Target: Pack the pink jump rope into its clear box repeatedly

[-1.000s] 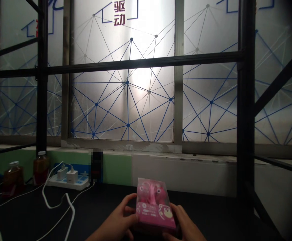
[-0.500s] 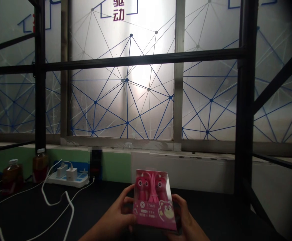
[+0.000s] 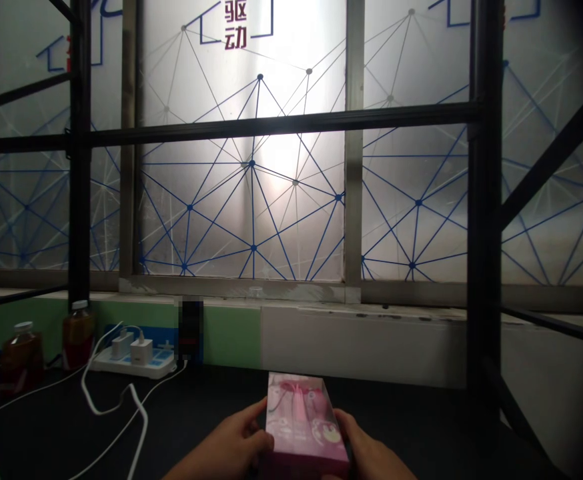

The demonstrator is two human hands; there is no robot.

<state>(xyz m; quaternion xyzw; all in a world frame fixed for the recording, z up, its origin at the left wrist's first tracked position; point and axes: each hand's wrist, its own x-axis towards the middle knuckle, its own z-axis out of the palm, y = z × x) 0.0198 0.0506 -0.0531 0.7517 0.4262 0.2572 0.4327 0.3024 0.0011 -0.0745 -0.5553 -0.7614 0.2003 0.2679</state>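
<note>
View: head, one view, looking forward and down.
Pink box [image 3: 305, 437]: one, clear-fronted, held at the lower middle; pink contents [image 3: 299, 403] are dimmed by glare and cannot be counted; whether the tabletop is touched by it cannot be told.
Left hand [image 3: 236, 443]: one; the box's left side is gripped, thumb at the front edge.
Right hand [image 3: 366, 447]: one; the box's right side is clasped, partly cut off by the lower picture edge.
Bottles [image 3: 21, 360]: two, capped, upright, placed side by side at the left.
Power strip [image 3: 164, 363]: one, white, with two white chargers [image 3: 141, 352] plugged in.
White cables [image 3: 139, 413]: several, looped across the left; exact number cannot be told.
Pixelated dark object [image 3: 191, 330]: one, upright beside the strip.
Black posts [image 3: 80, 213]: two, joined by one crossbar [image 3: 281, 125] before the window [image 3: 241, 200].
Tabletop [image 3: 411, 413]: one, black; its rear edge is met by the wall panels [image 3: 231, 337], green and whitish.
Room for moving: wider at the right, up to the right post; at the left, bounded by the cables; behind the box, a narrow strip is left.
</note>
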